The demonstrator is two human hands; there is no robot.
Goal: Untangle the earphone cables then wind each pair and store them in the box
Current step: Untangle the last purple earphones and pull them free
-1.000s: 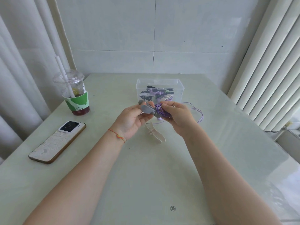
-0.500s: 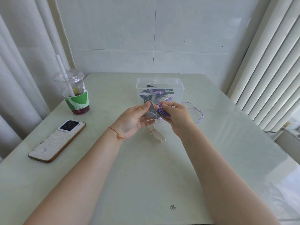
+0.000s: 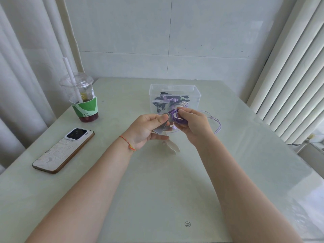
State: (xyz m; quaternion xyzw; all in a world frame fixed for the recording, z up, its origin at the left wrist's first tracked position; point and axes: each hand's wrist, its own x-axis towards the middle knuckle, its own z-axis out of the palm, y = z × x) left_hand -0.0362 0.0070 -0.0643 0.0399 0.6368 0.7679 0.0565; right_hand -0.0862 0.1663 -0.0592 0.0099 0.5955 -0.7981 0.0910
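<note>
1. purple earphone cable (image 3: 177, 118), partly coiled, was held above the table (image 3: 157, 190) between both hands, just in front of the clear plastic box (image 3: 175, 88).
2. left hand (image 3: 145, 131) was closed in a pinch, thumb pressed on a flat grey winder card (image 3: 164, 124); the lower fingers were extended beneath it.
3. right hand (image 3: 193, 125) was closed around the purple coil, fingertips gripping the bundle beside the card.
4. loose loops of the same cable trailed out to the right of the right hand and lay on the table.
5. box stood upright and open-topped at the table's centre, containing wound black and purple earphones on cards; the exact count could not be determined.
6. white winder card (image 3: 172, 146) lay flat on the table below the hands, partly hidden by the left hand.
7. smartphone (image 3: 63, 150) lay face down near the left edge; an iced drink cup (image 3: 85, 100) with green sleeve and straw stood behind it.
8. red string bracelet (image 3: 127, 142) was on the left wrist.
</note>
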